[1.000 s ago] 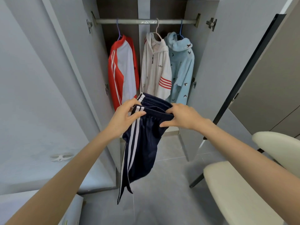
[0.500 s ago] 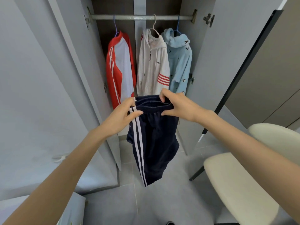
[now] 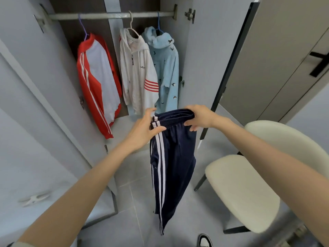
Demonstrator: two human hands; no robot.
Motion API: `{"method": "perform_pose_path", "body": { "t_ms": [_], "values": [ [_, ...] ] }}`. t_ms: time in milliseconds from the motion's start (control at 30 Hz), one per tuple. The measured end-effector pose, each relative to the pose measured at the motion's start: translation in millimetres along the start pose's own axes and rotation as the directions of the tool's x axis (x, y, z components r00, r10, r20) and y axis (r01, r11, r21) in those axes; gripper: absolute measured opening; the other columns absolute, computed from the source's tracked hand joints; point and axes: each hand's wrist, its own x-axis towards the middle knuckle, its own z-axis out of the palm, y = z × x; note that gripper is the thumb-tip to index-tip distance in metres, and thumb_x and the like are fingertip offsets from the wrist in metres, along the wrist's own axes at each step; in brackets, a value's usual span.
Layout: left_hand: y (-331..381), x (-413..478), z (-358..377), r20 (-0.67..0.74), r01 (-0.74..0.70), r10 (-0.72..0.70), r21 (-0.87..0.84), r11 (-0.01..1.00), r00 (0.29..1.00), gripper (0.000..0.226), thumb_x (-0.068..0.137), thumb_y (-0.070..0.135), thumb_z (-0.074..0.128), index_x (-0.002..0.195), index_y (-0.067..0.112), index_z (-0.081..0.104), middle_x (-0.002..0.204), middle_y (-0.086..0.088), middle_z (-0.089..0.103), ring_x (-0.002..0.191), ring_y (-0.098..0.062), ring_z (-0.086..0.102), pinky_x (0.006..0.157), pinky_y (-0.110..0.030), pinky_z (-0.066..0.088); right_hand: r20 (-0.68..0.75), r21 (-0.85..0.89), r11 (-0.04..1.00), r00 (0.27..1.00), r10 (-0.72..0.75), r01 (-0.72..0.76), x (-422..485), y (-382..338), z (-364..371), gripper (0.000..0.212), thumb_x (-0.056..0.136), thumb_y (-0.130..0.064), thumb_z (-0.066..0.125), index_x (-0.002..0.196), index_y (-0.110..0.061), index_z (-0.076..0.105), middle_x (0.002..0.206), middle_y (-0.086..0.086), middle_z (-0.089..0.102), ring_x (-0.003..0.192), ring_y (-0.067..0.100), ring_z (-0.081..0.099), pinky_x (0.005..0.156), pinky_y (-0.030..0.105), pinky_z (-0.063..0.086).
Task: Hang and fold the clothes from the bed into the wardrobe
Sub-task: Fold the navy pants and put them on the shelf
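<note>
- Standing by the open wardrobe [image 3: 96, 25], I see the person holding a pair of navy track trousers [image 3: 172, 166] out in front of them by the waistband [image 3: 175, 115], one hand at each end.
- The left hand [image 3: 142, 129] pinches the striped side seam, with the thumb laid across the front and the fingers tucked behind.
- The right hand [image 3: 199, 118] is curled over the opposite end of the waistband and grips the bunched elastic.
- The waistband runs level from hand to hand. The trousers' long axis drops straight down from it, legs together, with the hems hanging clear above the tiled floor [image 3: 128, 184].
- The wardrobe lies straight ahead, beyond both hands. The rail [image 3: 110, 15] sits high above them, and the pale base [image 3: 124, 122] is just past the left hand's fingertips.
- Three garments already hang there: a red-and-white jacket [image 3: 96, 82], a white hoodie [image 3: 137, 73] and a blue hoodie [image 3: 165, 68].
- Neither hand looks nearer the opening. The left one is lined up with the gap between the jacket and the white hoodie, and the right one with the blue hoodie.
- To my eye the trousers want folding next, so the hanging legs would have to be brought up toward the waistband.
- A cream chair [image 3: 240, 193] stands close on the right.
</note>
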Motion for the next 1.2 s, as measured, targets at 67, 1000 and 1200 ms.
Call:
{"method": "perform_pose_path", "body": {
  "t_ms": [67, 1000, 1200],
  "values": [
    [6.9, 22.5, 15.7, -0.018, 0.023, -0.022, 0.059, 0.998, 1.0, 0.044, 0.087, 0.032, 0.069, 0.122, 0.012, 0.051, 0.107, -0.001, 0.065, 0.093, -0.018, 0.062, 0.079, -0.031, 0.051, -0.047, 0.133, 0.99, 0.998, 0.047, -0.04, 4.1, 20.0, -4.2, 0.02, 0.087, 0.0, 0.064, 0.103, -0.011, 0.057, 0.094, 0.009, 0.064, 0.079, 0.027, 0.069, 0.079, 0.037, 0.059],
    [236.1, 148.9, 367.3, 0.114, -0.147, 0.155, -0.076, 0.986, 0.981, 0.042, 0.069, 0.03, 0.085, 0.088, 0.026, 0.047, 0.064, 0.015, 0.046, 0.052, 0.0, 0.043, 0.053, -0.014, 0.035, -0.447, 0.215, 0.956, 0.85, 0.279, -0.201, -187.2, 366.9, -169.1, 0.006, 0.085, 0.002, 0.06, 0.091, 0.004, 0.06, 0.087, 0.013, 0.064, 0.084, 0.025, 0.055, 0.074, 0.034, 0.041],
    [255.4, 113.1, 487.3, 0.379, -0.009, 0.092, -0.214, 0.977, 0.921, 0.039, 0.072, 0.026, 0.082, 0.091, 0.023, 0.049, 0.063, 0.018, 0.047, 0.052, 0.001, 0.042, 0.051, -0.01, 0.034, -0.366, 0.254, 0.893, 0.819, 0.443, -0.37, -280.2, 453.0, -136.4, 0.007, 0.085, 0.006, 0.061, 0.09, 0.002, 0.063, 0.091, 0.018, 0.065, 0.089, 0.031, 0.058, 0.082, 0.04, 0.045]
  ]
}}
